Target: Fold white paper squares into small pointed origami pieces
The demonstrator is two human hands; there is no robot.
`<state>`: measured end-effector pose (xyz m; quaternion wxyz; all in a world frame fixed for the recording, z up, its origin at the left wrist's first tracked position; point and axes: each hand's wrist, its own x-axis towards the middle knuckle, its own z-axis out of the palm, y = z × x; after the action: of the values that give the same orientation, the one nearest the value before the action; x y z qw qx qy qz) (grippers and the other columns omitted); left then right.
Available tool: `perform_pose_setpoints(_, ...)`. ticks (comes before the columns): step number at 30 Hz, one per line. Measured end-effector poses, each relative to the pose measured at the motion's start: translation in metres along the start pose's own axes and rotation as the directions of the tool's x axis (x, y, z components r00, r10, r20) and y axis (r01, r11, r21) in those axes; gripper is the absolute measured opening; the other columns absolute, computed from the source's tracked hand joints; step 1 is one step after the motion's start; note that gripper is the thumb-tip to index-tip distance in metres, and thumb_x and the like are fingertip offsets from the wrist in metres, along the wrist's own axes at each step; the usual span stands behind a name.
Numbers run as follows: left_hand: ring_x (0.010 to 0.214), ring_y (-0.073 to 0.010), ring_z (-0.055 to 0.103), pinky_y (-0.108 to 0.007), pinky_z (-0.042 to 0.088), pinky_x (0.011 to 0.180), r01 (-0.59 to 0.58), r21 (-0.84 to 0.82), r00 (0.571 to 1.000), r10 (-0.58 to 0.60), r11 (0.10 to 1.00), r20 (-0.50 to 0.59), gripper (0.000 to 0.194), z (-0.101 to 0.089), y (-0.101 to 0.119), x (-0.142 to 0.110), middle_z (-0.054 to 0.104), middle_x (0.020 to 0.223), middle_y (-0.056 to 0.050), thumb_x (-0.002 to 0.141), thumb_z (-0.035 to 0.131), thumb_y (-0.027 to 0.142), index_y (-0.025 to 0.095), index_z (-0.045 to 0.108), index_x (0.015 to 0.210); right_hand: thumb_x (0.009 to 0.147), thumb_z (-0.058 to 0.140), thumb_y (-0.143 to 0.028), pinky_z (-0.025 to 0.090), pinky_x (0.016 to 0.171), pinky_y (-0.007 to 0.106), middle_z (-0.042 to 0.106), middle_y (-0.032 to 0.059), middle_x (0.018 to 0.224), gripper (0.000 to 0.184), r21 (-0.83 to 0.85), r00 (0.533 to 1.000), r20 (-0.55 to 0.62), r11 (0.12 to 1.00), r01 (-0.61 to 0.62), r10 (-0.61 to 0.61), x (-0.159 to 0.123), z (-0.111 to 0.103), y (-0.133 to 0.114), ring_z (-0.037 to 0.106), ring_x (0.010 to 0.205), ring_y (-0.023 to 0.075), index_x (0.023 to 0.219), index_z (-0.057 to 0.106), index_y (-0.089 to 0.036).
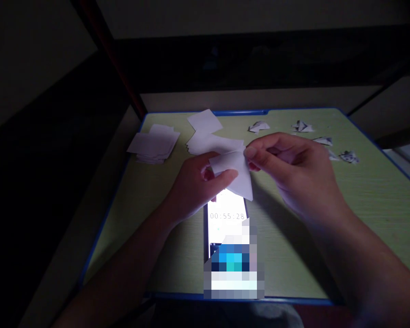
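Note:
A small white sheet of paper [237, 171] is held up over the middle of the table. My left hand [200, 182] grips its left side, thumb lying across the front and the fingers behind. At the paper's top right corner, my right hand [290, 168] pinches the edge between thumb and forefinger. Right below the paper lies a lit phone [227, 223] showing a timer; its lower part is pixelated. Just behind my hands is a loose pile of white paper sheets [208, 142], with a single white sheet [205, 120] overlapping its far end.
Another stack of white paper [153, 143] sits at the far left of the green, blue-edged table [150, 264]. Several crumpled or folded paper pieces, among them a far one [258, 126] and a right one [349, 157], lie at the far right. The surroundings are dark.

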<state>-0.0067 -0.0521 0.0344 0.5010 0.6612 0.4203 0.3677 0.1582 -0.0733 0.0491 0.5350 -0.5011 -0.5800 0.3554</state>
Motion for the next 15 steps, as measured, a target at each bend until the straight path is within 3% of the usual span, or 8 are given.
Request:
perform_pose_setpoints(5, 0.043, -0.0083, 0.053, -0.015, 0.039, 0.035, -0.009, 0.002, 1.0, 0.009, 1.0, 0.01, 0.012, 0.002, -0.001, 0.001, 0.061, 0.057, 0.003, 0.073, 0.066, 0.021, 0.015, 0.067, 0.083, 0.079, 0.067, -0.021, 0.041, 0.051, 0.025, 0.059, -0.0027, 0.061, 0.009, -0.075, 0.998, -0.009, 0.996, 0.056, -0.057, -0.004, 0.002, -0.001, 0.054, 0.057, 0.0111, 0.071, 0.065, -0.019)
perform_pose_setpoints(10, 0.069, -0.0142, 0.065, -0.021, 0.052, 0.057, -0.105, -0.013, 0.993, 0.105, 0.994, 0.043, 0.018, 0.001, -0.002, 0.001, 0.07, 0.078, -0.002, 0.071, 0.07, 0.024, 0.016, 0.067, 0.087, 0.08, 0.062, -0.017, 0.038, 0.048, 0.025, 0.052, -0.0047, 0.056, 0.012, 0.015, 0.999, -0.025, 0.999, 0.046, -0.046, -0.006, 0.005, 0.003, 0.051, 0.054, 0.0104, 0.068, 0.06, -0.02)
perform_pose_setpoints(15, 0.069, -0.013, 0.065, -0.021, 0.051, 0.058, -0.096, -0.035, 0.995, 0.097, 0.995, 0.015, 0.012, 0.0, -0.007, 0.003, 0.07, 0.076, -0.001, 0.078, 0.062, 0.025, 0.017, 0.068, 0.085, 0.08, 0.061, -0.017, 0.037, 0.05, 0.026, 0.053, -0.0034, 0.06, 0.01, 0.114, 0.999, -0.029, 0.993, 0.029, -0.026, -0.005, 0.004, 0.012, 0.049, 0.055, 0.0108, 0.07, 0.06, -0.019)
